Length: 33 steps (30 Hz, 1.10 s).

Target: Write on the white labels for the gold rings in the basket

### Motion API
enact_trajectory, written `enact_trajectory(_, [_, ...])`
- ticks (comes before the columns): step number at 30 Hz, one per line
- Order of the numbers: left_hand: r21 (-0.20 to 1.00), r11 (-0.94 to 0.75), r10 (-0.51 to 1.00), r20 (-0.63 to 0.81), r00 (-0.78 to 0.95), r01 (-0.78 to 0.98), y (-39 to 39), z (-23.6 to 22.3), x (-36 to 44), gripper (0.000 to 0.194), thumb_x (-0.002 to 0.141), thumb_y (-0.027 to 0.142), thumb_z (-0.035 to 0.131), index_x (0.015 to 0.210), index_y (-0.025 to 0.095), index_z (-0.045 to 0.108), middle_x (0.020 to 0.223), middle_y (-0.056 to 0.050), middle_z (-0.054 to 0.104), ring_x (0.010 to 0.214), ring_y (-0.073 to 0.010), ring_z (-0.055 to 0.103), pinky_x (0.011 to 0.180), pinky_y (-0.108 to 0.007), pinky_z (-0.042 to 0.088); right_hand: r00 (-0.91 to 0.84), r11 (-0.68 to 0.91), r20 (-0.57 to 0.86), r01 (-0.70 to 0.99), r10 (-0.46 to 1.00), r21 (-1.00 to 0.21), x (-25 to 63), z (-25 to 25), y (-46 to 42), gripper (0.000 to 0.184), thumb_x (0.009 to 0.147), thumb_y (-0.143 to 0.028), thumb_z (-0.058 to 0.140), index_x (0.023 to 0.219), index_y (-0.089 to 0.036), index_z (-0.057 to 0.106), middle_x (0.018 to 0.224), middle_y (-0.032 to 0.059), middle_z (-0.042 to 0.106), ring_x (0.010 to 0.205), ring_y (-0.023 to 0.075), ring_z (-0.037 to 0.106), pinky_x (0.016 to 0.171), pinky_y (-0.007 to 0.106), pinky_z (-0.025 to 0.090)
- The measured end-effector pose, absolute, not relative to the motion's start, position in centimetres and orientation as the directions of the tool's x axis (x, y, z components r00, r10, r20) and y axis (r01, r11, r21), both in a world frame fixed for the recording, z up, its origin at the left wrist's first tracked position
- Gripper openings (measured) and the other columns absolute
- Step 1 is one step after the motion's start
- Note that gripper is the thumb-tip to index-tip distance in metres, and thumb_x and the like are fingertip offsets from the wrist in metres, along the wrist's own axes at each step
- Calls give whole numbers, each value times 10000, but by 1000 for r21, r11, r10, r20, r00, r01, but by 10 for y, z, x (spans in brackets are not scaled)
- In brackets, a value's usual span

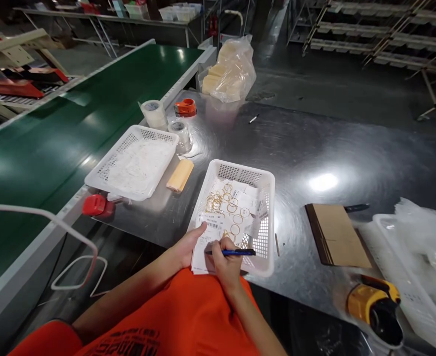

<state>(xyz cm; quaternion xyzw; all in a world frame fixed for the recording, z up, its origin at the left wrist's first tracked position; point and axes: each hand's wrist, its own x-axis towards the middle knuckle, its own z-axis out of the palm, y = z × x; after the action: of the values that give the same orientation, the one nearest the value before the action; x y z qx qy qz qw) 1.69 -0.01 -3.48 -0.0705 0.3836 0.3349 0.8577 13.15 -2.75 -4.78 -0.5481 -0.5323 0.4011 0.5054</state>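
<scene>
My left hand (188, 247) grips the left side of a stack of printed paper slips (204, 247), its thumb on the top slip beside a barcode. In my right hand (227, 264) is a blue pen (238, 252), its tip low over the top slip. The slips are held at the near left edge of a white plastic basket (272, 217). Inside that basket lie several thin yellow rubber bands (218, 200) on top of more printed papers (247, 193).
Left stands another white basket (132, 193) of clear plastic bags; beside it are a yellow bundle (181, 175), tape rolls (154, 113) and a red object (97, 204). Rightward lie cardboard sheets (338, 235), a yellow tape dispenser (373, 296) and a plastic-filled tray (399, 267). A green conveyor (103, 104) runs alongside.
</scene>
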Motion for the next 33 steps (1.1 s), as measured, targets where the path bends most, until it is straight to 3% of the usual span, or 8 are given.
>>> enact_trajectory(18, [139,757,530,-703,474,-639,-2,-33,19,514,948,408,359,1273,37,506,996,-168,701,982,-256,653,938,-354,439,84,108,122,157,989,-982,128,-53,-34,390,819,-245,502,522,-220,249,471,-77,273,441,76,293,445,229,273])
enact_trajectory(21, [116,755,532,-684,499,-646,-2,-37,17,525,939,440,364,1254,52,524,990,-172,699,974,-266,656,931,-376,448,183,49,72,125,980,-991,134,-57,-32,394,836,-294,521,536,-218,278,482,-71,323,462,89,359,474,233,324])
enact_trajectory(23, [114,751,535,-683,497,-651,-2,-41,13,531,924,465,391,1223,54,545,972,-176,699,955,-276,662,911,-393,463,301,-42,-11,96,954,-994,149,-63,-20,311,859,-363,505,617,-208,388,548,-52,441,494,107,445,497,240,363])
enact_trajectory(25, [145,743,540,-707,457,-654,-1,-46,7,523,917,471,405,1164,42,573,944,-183,700,925,-285,670,881,-414,483,340,-149,-86,166,937,-975,171,-74,-1,223,894,-402,429,855,-196,504,704,-8,571,521,125,515,493,246,364])
enact_trajectory(27, [181,737,547,-726,418,-651,0,-48,1,503,919,467,403,1096,38,595,931,-187,701,892,-291,679,847,-441,502,298,-266,-130,481,946,-835,194,-92,20,262,920,-325,340,1025,-181,532,759,32,609,518,129,519,489,242,314])
enact_trajectory(28, [190,738,550,-726,413,-648,0,-49,-1,492,919,467,404,1075,43,600,934,-186,701,880,-292,682,832,-452,509,240,-294,-175,674,955,-678,203,-101,29,231,894,-273,374,995,-180,560,671,22,582,504,140,500,489,248,277])
enact_trajectory(30, [193,739,551,-725,414,-645,2,-48,-3,480,919,471,403,1054,56,602,941,-182,701,869,-291,686,815,-467,519,192,-280,-213,776,958,-565,213,-121,40,130,801,-176,487,861,-169,603,554,4,512,488,149,467,497,259,226])
enact_trajectory(33, [200,741,542,-742,394,-641,4,-46,-2,479,931,468,372,1049,62,598,935,-176,705,887,-283,684,807,-465,527,142,-233,-204,803,969,-549,212,-143,42,75,677,-101,579,716,-166,578,520,-10,463,511,146,452,515,265,210])
